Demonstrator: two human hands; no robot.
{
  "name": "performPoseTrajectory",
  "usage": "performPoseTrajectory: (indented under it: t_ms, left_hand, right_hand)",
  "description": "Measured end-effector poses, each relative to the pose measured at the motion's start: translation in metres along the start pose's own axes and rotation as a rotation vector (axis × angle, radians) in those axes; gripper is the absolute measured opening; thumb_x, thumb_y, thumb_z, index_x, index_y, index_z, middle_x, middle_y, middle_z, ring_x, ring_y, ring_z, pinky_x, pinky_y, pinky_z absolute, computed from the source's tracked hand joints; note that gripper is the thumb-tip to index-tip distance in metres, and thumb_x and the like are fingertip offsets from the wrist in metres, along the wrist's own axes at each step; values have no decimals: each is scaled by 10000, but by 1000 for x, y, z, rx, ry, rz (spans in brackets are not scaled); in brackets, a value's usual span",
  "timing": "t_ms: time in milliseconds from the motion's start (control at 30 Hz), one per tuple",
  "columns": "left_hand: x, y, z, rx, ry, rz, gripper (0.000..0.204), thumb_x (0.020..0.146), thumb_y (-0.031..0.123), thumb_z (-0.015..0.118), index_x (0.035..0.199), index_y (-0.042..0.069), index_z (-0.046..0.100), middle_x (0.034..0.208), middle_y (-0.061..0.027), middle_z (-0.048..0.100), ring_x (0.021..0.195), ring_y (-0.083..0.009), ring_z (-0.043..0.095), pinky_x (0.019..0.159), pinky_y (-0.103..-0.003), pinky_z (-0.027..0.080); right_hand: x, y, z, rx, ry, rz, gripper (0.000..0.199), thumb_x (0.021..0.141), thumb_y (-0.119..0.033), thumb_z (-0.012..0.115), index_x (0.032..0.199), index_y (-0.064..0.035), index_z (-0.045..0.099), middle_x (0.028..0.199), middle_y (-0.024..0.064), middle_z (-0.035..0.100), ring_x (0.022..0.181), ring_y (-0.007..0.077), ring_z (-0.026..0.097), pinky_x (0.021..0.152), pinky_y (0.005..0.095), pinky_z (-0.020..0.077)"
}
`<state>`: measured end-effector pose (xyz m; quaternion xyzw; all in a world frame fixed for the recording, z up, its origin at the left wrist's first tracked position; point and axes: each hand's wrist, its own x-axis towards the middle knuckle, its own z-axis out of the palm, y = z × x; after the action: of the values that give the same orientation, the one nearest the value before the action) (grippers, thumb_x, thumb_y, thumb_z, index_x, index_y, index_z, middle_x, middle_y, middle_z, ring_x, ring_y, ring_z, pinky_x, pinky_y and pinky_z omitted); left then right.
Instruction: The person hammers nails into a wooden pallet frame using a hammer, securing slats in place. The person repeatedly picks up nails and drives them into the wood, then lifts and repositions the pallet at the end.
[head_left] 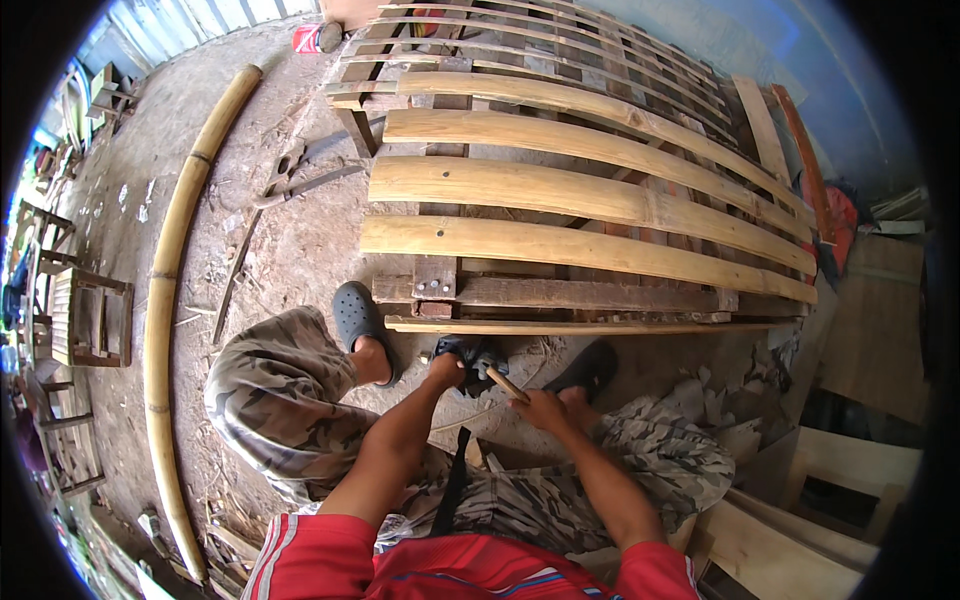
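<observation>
My left hand (pixel 447 371) is closed at a dark, crumpled bag-like thing (pixel 474 356) on the ground between my feet. What its fingers hold, if anything, I cannot make out. In my right hand (pixel 541 411) is a short wooden handle (pixel 507 384), its pale end pointing up and left toward the dark thing. Whether a tool head is fixed to it does not show. Just beyond both hands stands a low slatted bamboo frame (pixel 590 248), its wide split-bamboo slats lying across dark wooden beams. Nail heads show on the nearest slats.
A long bamboo pole (pixel 162 300) lies on the dirt floor at the left. Near the frame's left end is a handsaw (pixel 312 184). Small wooden stools (pixel 92 318) line the far left. Wooden boards and box-like furniture (pixel 800 520) crowd the lower right, and a blue wall (pixel 850 110) rises behind.
</observation>
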<state>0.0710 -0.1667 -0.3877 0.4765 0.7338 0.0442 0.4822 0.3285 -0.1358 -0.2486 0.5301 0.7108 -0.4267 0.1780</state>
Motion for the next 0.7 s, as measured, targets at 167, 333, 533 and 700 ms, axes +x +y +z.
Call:
performPoseTrajectory:
  t_ms: [167, 333, 533, 700]
  left_hand:
    - [18, -9, -11, -44, 111, -217, 312, 878, 251, 630, 1173, 204, 721, 1166, -191, 702, 1133, -390, 654, 971, -468, 528]
    - [10, 14, -16, -95, 186, -375, 414, 923, 306, 602, 1334, 265, 619, 1318, -167, 637, 1219, -383, 609, 985, -484, 512]
    - [13, 22, -1, -19, 275, -398, 526, 955, 485, 553, 1445, 298, 517, 1440, -99, 565, 1272, -343, 583, 984, -480, 512]
    - [11, 47, 5, -114, 374, -561, 329, 885, 301, 676, 1176, 151, 699, 1185, -102, 716, 1145, -291, 673, 899, -462, 539]
  right_hand:
    - [25, -8, 23, 199, 33, 50, 591, 904, -583, 625, 878, 5, 680, 670, 171, 654, 615, 324, 674, 620, 460, 527]
    - [38, -11, 56, 504, 68, 281, 532, 927, -540, 628, 817, -21, 656, 602, 107, 619, 498, 239, 630, 529, 407, 514]
    - [34, -9, 63, 358, 62, 269, 519, 931, -534, 627, 801, -33, 647, 591, 87, 611, 481, 214, 622, 504, 388, 510]
    - [23, -5, 59, 431, 47, 311, 545, 917, -560, 633, 813, -26, 652, 592, 81, 611, 497, 224, 627, 502, 392, 502]
